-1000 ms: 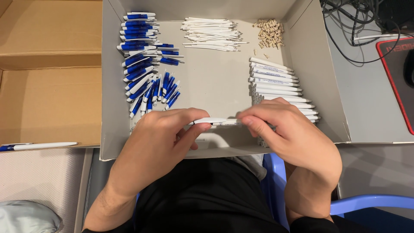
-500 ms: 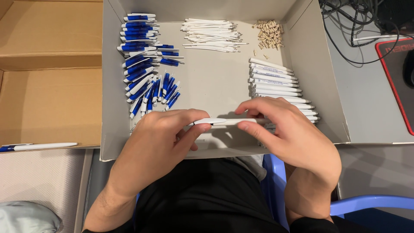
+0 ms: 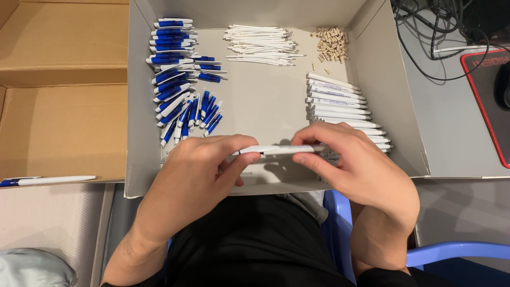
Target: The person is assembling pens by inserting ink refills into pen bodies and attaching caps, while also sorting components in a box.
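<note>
The left hand (image 3: pixel 199 167) and the right hand (image 3: pixel 353 165) meet over the near part of a shallow cardboard tray (image 3: pixel 393 101), and both are closed on one white pen barrel (image 3: pixel 279 150). The barrel lies with its long axis from left to right, almost level, a little above the tray floor. The left hand pinches the left end between thumb and forefinger, where a small dark joint shows; the right hand wraps its fingers over the right end, so that end is hidden. Only the middle part of the barrel is free between the two hands, and neither hand is clearly nearer to it. Just behind the right hand, touching or almost touching its knuckles, lies a row of white barrels (image 3: pixel 340 103) stacked side by side at the right of the tray. Behind the left hand, at the left of the tray, lies a heap of blue and white pen parts (image 3: pixel 178 85). At the far wall are a bundle of thin white refills (image 3: pixel 263 45) and, to its right, a small pile of tan pieces (image 3: pixel 330 43), too small to identify. Nothing stands between the hands. Outside the tray, at the near left, one finished blue and white pen (image 3: pixel 48 180) lies on a flat cardboard box (image 3: pixel 64 133), well apart from the hands. At the far right, black cables (image 3: pixel 430 37) lie on the grey surface (image 3: pixel 451 127).
</note>
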